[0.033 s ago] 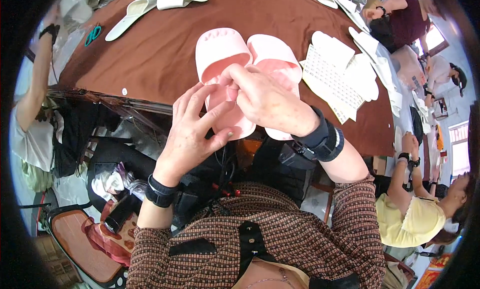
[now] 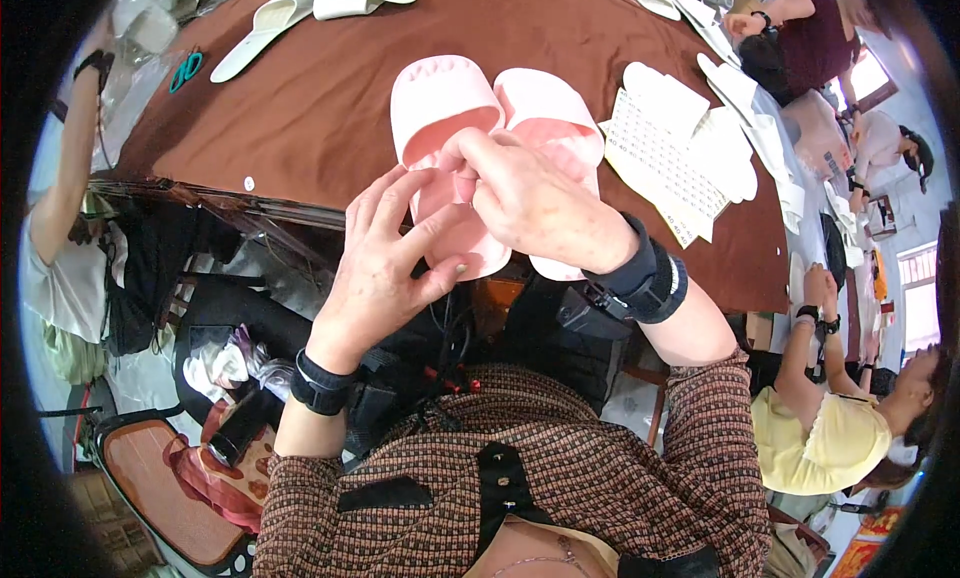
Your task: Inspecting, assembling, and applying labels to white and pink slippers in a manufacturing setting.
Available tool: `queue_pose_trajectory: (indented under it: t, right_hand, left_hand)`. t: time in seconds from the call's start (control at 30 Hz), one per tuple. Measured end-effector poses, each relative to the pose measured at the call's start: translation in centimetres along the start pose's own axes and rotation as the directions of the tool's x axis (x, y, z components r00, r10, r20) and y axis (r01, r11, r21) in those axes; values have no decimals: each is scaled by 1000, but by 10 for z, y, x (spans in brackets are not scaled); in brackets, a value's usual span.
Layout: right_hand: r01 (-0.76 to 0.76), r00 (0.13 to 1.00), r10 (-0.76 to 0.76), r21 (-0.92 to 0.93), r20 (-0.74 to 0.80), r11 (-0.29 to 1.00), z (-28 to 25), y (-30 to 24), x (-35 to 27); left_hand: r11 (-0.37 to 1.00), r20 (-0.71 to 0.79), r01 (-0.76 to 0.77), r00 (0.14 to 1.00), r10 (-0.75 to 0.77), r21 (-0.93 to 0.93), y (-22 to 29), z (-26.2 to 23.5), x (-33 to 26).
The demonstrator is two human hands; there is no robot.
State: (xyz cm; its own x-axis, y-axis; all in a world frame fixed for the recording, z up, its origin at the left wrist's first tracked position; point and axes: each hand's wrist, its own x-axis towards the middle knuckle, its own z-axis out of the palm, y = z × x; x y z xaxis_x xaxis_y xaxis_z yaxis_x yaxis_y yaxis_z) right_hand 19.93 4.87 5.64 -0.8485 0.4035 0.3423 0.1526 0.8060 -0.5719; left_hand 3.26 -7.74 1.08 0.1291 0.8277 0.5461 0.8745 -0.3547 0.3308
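Pink slipper [image 2: 445, 100], L of pr., heel at near edge of brown counter [image 2: 320, 108]: L hand [image 2: 385, 263] fingers spread loosely at its side, R hand [image 2: 545, 206] fingers curled tight over footbed [image 2: 472, 253], any hold hidden, so uneven R press w/o firm L brace could skid it off.

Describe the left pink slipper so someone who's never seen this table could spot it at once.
Find the brown-covered table and look at the middle of its near edge. The left pink slipper sits there, its strap at the far end, beside the right pink slipper. What sets the left one apart is the left hand, whose fingers spread over its footbed.
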Motion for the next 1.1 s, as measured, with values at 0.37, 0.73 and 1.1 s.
queue_pose_trajectory:
  t: [0.37,0.73,1.1]
  right_hand:
    - [-121,992,124,57,-39,991,-8,-3,-9]
    - [11,1000,-18,-282,-22,959,2,-16,-48]
    - [126,992,-104,-434,74,892,4,-23,-51]
  left_hand:
    - [999,48,-1,999,-1,36,5,-5,3]
    - [999,64,18,998,-21,46,7,-8,5]
    - [997,70,74,995,-74,6,9,-7,7]
